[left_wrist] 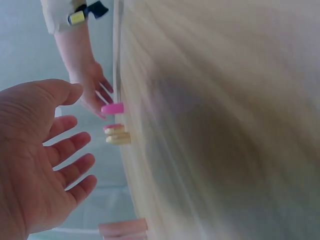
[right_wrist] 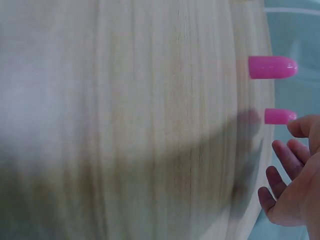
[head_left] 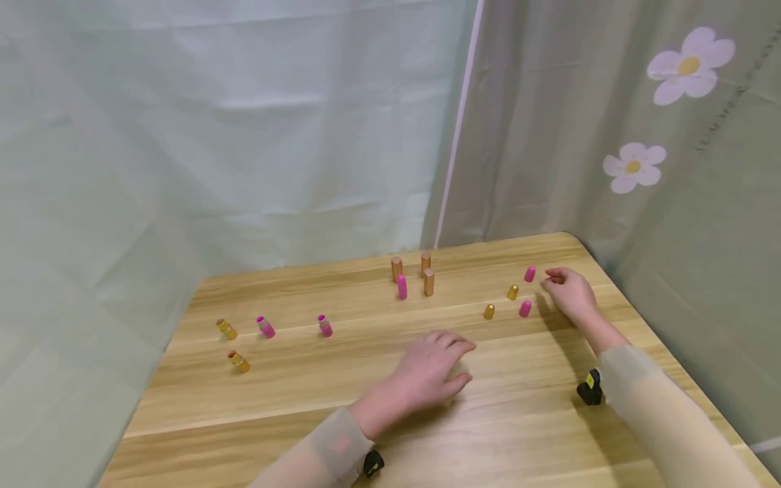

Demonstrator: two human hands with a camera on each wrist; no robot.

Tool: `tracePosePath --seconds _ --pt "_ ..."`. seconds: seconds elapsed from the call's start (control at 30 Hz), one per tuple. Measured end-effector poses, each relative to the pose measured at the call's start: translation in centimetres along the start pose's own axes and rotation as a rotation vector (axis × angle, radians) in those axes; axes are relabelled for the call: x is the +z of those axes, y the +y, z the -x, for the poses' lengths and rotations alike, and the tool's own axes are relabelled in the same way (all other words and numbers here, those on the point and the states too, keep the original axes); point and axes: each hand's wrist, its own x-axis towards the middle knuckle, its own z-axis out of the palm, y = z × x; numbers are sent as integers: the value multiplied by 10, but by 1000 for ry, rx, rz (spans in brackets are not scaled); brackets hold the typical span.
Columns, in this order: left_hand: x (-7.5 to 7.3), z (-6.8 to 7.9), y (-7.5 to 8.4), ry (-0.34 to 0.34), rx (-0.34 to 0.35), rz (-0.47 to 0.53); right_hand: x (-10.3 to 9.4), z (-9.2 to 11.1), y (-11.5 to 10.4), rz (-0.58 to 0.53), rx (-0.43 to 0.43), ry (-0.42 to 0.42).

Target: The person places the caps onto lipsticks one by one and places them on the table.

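My right hand (head_left: pixel 570 293) hovers at the table's right side, fingers loosely bent and holding nothing. Just left of it stands a pink rounded cap (head_left: pixel 530 274); a second pink cap (head_left: pixel 525 308) is nearer to me. Two gold rounded caps, one farther (head_left: pixel 513 292) and one nearer (head_left: pixel 489 312), stand beside them. In the right wrist view, the thumb of the right hand (right_wrist: pixel 295 185) appears close to a pink cap (right_wrist: pixel 280 116); contact is unclear. Over the middle of the table my left hand (head_left: pixel 430 373) is spread with nothing in it.
Three copper-coloured tubes (head_left: pixel 429 282) and a pink round-topped tube (head_left: pixel 401 286) stand at the back centre. On the left are two pink open-topped tubes (head_left: pixel 325 325) and two gold ones (head_left: pixel 239 361). Curtains (head_left: pixel 305 135) hang behind the wooden table (head_left: pixel 293 393).
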Motion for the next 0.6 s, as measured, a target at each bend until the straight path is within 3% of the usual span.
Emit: tracePosePath --seconds 0.3,0.6 --pt "12 -7 16 -23 34 -15 9 -17 3 90 -12 -57" --pt "19 -11 18 -15 25 -49 13 -24 0 109 -22 -67"
